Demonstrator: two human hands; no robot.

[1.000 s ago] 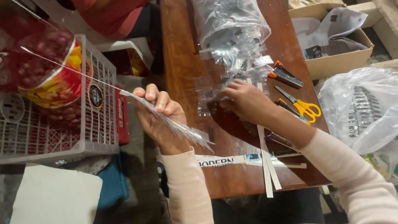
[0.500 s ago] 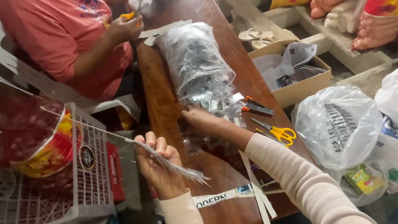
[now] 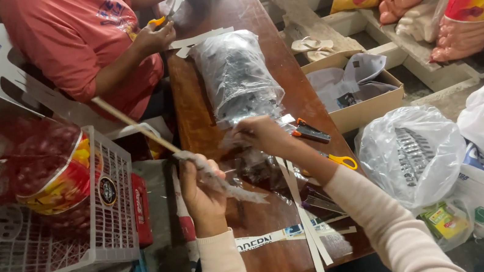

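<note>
Head view shows your left hand [image 3: 201, 190] closed around a thin wooden stick [image 3: 136, 125] beside the table's [image 3: 204, 131] left edge, wrapped end raised for working, while your right hand [image 3: 260, 134] pinches clear plastic [image 3: 258, 168] mid-table.

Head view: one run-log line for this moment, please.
left hand: grips thin stick | right hand: on clear plastic bag | wooden table

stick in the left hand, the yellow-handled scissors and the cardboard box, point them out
stick [image 3: 129, 120], head view, bare middle of the shaft
yellow-handled scissors [image 3: 343, 160], head view, handle loop
cardboard box [image 3: 374, 106], head view, front wall
</note>
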